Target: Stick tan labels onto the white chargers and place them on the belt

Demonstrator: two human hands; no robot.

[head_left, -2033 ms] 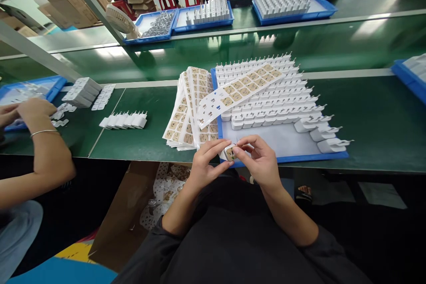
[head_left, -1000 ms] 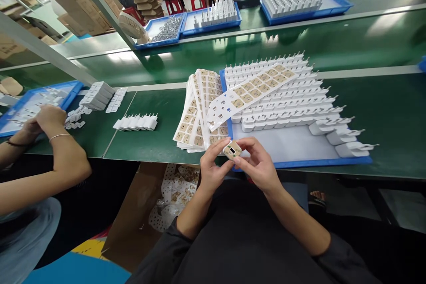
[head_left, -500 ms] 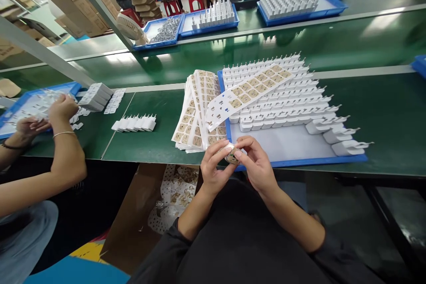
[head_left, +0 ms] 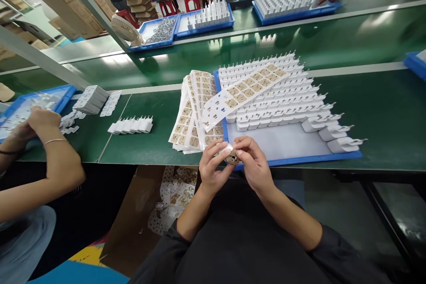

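Note:
My left hand (head_left: 213,168) is closed around a small white plug charger (head_left: 227,147), just in front of the bench edge. A tan sticker (head_left: 232,158) with a dark cut-out covers its near face. The thumb and index finger of my right hand (head_left: 255,166) pinch the same charger at its right edge. Beyond my hands, a tan sticker sheet (head_left: 244,91), partly bare at its left end, lies across rows of white plug chargers (head_left: 279,117). They stand in a blue-rimmed tray (head_left: 313,159). Left of it is a fanned stack of sticker sheets (head_left: 186,120).
A short row of chargers (head_left: 131,125) stands left of the sheets. Further left, a co-worker's hands (head_left: 41,120) work beside another blue tray (head_left: 66,97). Below the bench, a cardboard box (head_left: 129,213) holds discarded sheets. More trays (head_left: 203,29) line the far bench.
The charger has turned slightly in my fingers, so its stickered face shows more. Across the bench, another person's hand has come to the far right tray. The whole view has shifted slightly.

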